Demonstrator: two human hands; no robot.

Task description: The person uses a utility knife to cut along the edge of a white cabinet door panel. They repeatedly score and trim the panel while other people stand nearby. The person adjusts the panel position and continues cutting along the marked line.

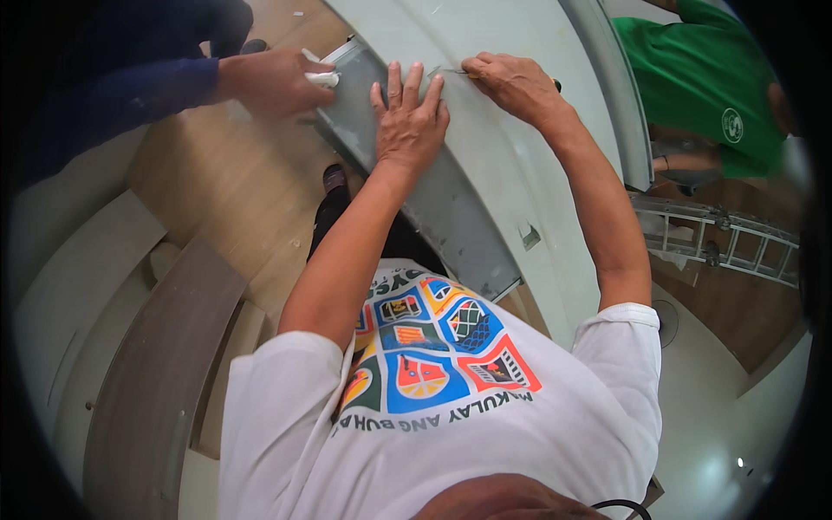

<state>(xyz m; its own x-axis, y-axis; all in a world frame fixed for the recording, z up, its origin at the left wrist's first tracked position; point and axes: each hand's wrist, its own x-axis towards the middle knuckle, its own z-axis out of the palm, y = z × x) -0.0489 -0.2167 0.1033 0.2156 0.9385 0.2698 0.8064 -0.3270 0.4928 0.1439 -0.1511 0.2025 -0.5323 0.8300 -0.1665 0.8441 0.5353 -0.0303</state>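
My left hand (410, 126) lies flat with fingers spread on a long grey panel (459, 208), its fingertips near the edge of a pale white panel (494, 139). In my right hand (517, 85) is a hand tool (459, 72) with a thin metal shaft and a dark and yellow handle end. The shaft points left toward my left fingertips, low over the white panel; its exact tip shape is too small to tell. Most of the handle is hidden in my closed fingers. A small rectangular cut-out (530, 236) shows in the white panel nearer to me.
At the left, a co-worker's blurred hand (276, 82) in a blue sleeve holds a white crumpled cloth (322, 78) beside the grey panel's far end. Another person in a green shirt (693, 78) is at the far right, above a metal ladder (728, 238). Brown boards (165, 373) stand lower left.
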